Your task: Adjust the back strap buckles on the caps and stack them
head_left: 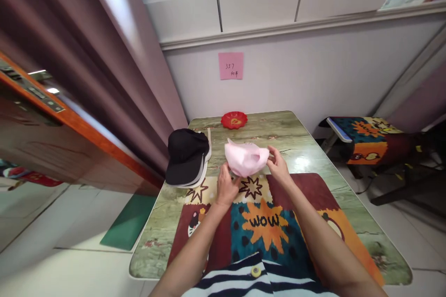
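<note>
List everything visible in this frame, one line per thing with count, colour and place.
pink cap: one, pale pink, held above the middle of the table
stack of caps: one stack, black on top with grey and white edges below, table's left edge
dish: one, red, far end of the table
mat: one, comic print reading WOW, on the near half of the table
table: one, green wood-look top
sticky note: one, pink, on the wall
stool: one, comic print seat, right of the table
green mat: one, floor at left
left hand: grips the pink cap's near left edge
right hand: grips the cap's right edge
</note>
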The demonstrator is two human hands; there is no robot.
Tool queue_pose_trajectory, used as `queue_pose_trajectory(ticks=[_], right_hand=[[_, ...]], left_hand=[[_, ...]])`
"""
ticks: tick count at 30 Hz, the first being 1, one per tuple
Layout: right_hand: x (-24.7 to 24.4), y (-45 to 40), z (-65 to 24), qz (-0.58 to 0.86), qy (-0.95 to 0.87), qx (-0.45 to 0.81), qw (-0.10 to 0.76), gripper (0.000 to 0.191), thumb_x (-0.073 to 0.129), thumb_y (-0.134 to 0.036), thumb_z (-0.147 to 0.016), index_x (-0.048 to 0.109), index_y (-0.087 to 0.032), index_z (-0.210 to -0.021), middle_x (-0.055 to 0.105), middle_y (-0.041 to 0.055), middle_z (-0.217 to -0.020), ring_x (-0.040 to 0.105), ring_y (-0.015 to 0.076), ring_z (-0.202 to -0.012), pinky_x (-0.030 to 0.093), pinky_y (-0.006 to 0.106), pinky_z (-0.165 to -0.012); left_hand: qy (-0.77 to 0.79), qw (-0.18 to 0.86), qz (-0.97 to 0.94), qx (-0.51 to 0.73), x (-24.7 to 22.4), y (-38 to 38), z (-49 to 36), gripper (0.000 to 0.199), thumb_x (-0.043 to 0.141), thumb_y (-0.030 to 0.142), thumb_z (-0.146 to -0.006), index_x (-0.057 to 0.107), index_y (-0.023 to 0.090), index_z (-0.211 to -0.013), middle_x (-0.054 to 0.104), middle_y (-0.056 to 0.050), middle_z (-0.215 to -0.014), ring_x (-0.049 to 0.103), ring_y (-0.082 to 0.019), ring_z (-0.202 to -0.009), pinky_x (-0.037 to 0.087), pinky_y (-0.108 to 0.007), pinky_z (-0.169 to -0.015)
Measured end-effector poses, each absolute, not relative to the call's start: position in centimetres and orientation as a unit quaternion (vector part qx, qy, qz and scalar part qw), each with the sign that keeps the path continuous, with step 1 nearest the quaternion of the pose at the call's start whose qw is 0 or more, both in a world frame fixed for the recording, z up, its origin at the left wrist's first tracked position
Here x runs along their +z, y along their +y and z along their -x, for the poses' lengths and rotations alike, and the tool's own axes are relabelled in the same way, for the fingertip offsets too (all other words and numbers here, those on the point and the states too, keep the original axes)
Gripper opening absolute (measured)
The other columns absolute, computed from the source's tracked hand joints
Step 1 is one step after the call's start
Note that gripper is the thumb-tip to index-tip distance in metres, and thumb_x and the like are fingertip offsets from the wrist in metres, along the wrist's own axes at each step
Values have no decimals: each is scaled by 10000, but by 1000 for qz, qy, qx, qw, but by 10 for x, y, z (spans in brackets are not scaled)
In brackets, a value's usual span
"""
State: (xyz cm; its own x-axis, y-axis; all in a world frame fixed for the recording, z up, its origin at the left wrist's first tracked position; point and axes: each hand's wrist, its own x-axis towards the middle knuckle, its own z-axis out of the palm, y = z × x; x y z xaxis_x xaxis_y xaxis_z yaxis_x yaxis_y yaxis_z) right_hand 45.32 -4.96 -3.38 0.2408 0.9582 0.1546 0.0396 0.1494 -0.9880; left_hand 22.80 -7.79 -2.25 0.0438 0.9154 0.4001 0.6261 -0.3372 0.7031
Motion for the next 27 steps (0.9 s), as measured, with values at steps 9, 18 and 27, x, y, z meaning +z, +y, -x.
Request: queue_pose_trajectory(ticks=[9, 18, 27], right_hand=[[-27, -107, -466, 616, -545, 230, 520, 362, 580, -379, -894, 685, -195, -1188, 703, 145, -1234, 678, 295, -1103, 568, 469, -916], [35, -107, -438, 511, -722, 88, 458, 281, 549, -242, -915, 698, -243, -1154, 706, 98, -1260, 636, 293, -1196, 436, 505, -1073], [19, -108, -423, 486, -810, 44, 324, 357, 502, -146, -910, 677, -237, -1207, 702, 118, -1238, 594, 292, -1241, 232, 598, -1182]], left_hand=[[585, 220, -683, 378, -32, -106, -189, 393, 647, 194, -817, 543, 210, -1195, 669, -102, -1096, 691, -206, -849, 567, -388, -836], [481, 147, -761, 409, 63, -91, -232, 247, 513, 217, -939, 652, 219, -1144, 617, -113, -1341, 680, -212, -1023, 546, -337, -907], [528, 177, -811, 180, 60, -61, -256, 301, 500, 148, -906, 709, 209, -1113, 720, -140, -1159, 690, -275, -1075, 518, -376, -916]])
